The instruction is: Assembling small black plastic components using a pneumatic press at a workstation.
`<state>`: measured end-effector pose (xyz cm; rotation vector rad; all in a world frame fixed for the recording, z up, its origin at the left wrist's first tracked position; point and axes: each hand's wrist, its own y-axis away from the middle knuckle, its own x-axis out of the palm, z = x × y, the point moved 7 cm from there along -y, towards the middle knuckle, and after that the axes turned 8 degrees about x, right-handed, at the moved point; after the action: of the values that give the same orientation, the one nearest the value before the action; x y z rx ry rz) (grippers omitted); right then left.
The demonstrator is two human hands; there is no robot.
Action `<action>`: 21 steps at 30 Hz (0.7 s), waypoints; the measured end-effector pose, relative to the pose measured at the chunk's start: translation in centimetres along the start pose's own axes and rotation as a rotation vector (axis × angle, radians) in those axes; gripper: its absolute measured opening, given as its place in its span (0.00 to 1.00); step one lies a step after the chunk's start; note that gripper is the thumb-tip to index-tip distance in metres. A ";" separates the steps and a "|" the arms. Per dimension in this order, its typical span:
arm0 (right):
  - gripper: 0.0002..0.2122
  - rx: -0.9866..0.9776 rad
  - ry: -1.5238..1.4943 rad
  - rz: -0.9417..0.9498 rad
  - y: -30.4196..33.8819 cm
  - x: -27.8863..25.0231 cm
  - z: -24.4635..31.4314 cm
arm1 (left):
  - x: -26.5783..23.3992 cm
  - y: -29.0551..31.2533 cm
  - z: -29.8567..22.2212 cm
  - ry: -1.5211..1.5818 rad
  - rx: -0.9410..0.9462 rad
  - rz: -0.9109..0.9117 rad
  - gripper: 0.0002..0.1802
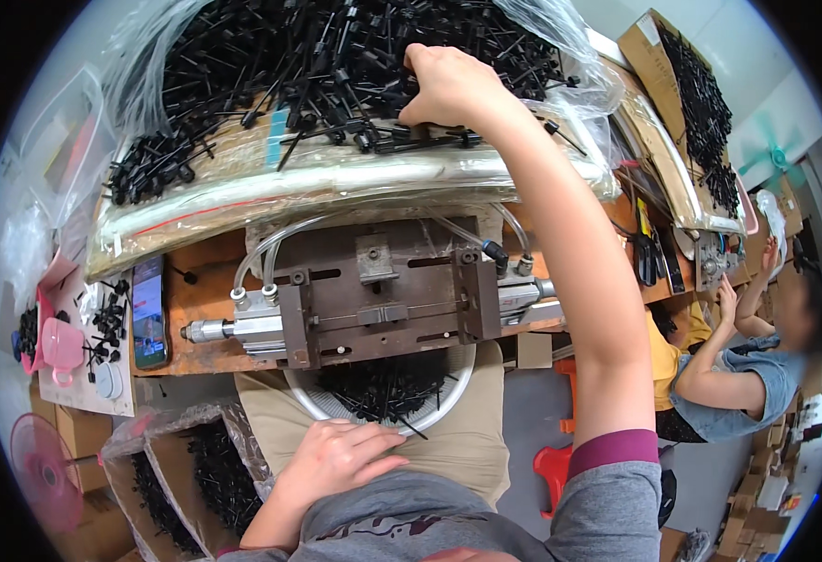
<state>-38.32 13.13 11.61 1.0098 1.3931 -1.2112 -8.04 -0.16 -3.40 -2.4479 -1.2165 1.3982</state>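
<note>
A wide heap of black plastic parts with thin stems (336,61) lies in a plastic-lined cardboard tray (242,150) beyond the bench fixture. My right hand (456,86) reaches over the fixture into that heap. Its thumb and forefinger are apart among the parts; the other fingers are mostly hidden. In my lap sits a white basket (459,384) holding more black parts (378,386). Beside its near rim my left hand (340,456) lies with fingers stretched out, holding nothing. Between basket and tray stands a brown metal clamping fixture (420,272) with air cylinders (259,330) at both ends.
Clear air hoses (275,245) arch over the fixture. A phone (149,314) and pink cup (61,345) are at left. Below stand plastic-lined boxes of black parts (223,478) and a pink fan (45,464). At right are a red stool (551,468) and a co-worker (734,379).
</note>
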 end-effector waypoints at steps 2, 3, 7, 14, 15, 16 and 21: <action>0.27 -0.010 0.007 -0.078 0.3 0.0 -0.1 | 0.0 -0.2 0.0 -0.001 -0.004 0.005 0.13; 0.25 -0.030 0.022 -0.131 0.8 0.2 0.2 | 0.0 -0.3 -0.1 0.003 -0.010 0.014 0.12; 0.19 -0.087 0.087 -0.303 1.7 0.8 0.9 | 0.0 -0.3 0.0 0.007 -0.009 -0.005 0.12; 0.18 0.011 -0.127 -0.286 1.7 -1.2 -1.7 | 0.1 0.0 0.2 -0.004 0.000 -0.018 0.12; 0.18 0.013 -0.173 -0.276 1.4 -1.4 -2.4 | 0.2 0.0 0.1 -0.004 -0.001 -0.011 0.13; 0.17 0.015 -0.219 -0.267 0.9 -1.5 -3.1 | 0.1 -0.1 0.1 -0.004 -0.001 -0.005 0.13; 0.15 -0.067 -0.440 -0.174 -0.3 -1.9 -4.4 | 0.3 -0.1 0.1 -0.008 0.007 0.002 0.14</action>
<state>-39.00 17.51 13.55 0.5380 1.1766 -1.4041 -8.12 0.07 -3.62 -2.4414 -1.2093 1.4122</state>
